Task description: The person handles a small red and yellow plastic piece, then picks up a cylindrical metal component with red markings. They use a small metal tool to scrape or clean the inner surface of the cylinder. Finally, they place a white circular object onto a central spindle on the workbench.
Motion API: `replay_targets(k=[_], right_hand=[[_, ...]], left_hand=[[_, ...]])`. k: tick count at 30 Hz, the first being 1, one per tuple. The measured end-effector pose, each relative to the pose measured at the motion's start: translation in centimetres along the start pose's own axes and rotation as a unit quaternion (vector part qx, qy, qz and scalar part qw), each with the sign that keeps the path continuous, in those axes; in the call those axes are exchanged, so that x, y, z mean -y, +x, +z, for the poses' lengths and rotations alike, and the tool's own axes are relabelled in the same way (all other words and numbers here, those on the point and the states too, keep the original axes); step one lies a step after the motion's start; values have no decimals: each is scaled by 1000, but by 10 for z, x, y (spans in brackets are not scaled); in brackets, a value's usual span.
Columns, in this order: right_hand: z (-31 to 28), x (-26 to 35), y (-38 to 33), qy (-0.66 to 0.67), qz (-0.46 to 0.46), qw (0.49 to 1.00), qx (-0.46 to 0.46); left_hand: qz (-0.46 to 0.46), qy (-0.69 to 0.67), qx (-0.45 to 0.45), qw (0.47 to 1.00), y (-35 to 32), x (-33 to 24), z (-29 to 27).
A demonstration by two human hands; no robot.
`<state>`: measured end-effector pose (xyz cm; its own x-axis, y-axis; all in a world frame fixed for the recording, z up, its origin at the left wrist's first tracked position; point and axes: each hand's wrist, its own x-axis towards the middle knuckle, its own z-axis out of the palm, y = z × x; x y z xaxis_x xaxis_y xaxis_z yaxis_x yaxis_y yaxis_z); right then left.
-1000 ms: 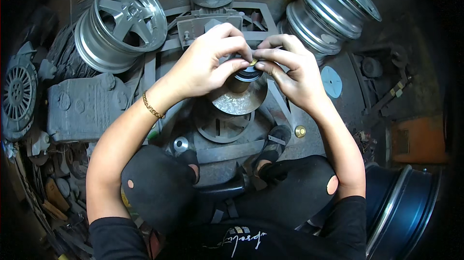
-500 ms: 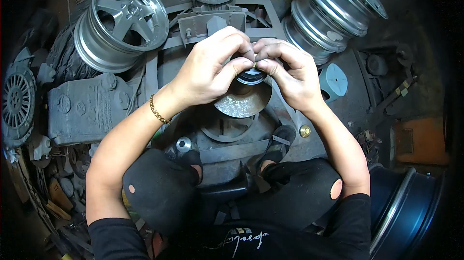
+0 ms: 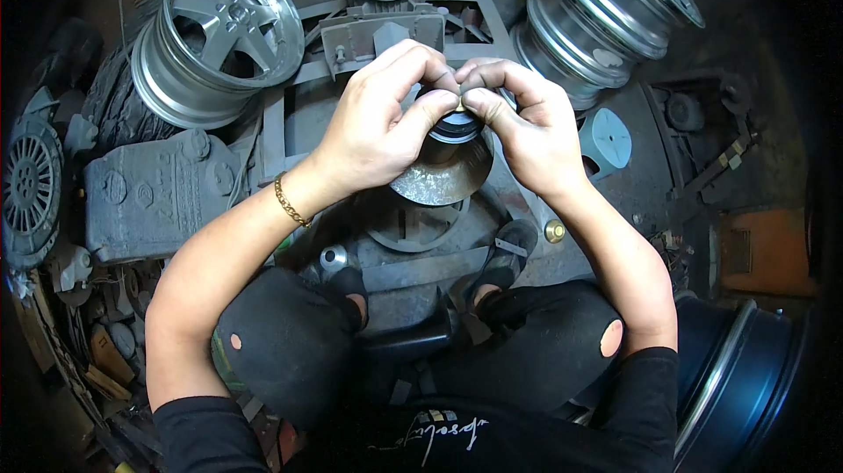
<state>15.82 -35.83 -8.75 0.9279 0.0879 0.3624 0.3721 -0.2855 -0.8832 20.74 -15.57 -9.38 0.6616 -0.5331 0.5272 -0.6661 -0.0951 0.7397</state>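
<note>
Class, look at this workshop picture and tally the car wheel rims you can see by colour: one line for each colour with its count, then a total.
Silver rims: 2, a spoked alloy rim at upper left and a steel rim at upper right.
Dark blue rims: 1, the blue rim at lower right.
Total: 3

We see a dark round ring-shaped part (image 3: 457,126), black with a bluish rim, pinched between the fingertips of both hands just above centre. It sits on top of a dull grey metal cone-shaped disc (image 3: 439,176), wide side toward us, worn and scuffed. A small brass-coloured bit (image 3: 460,108) shows at the ring's top, mostly hidden by fingers.
</note>
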Motion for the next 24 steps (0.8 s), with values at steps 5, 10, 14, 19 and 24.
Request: replay_targets(k=[5, 10, 14, 19, 24], right_hand=[[0, 2, 6, -23, 36, 999, 13], [-10, 2, 12, -2, 40, 997, 60], [-10, 3, 11, -12, 31, 998, 55], [-6, 0, 16, -9, 45, 999, 11], [-4, 2, 17, 61, 41, 996, -40]], left_hand=[[-63, -61, -41, 995, -2, 5, 9], [-113, -109, 25, 987, 0, 8, -1], [-120, -201, -6, 972, 0, 10, 5], [-174, -246, -50, 952, 6, 10, 13], [-207, -309, -66, 926, 7, 8, 15]])
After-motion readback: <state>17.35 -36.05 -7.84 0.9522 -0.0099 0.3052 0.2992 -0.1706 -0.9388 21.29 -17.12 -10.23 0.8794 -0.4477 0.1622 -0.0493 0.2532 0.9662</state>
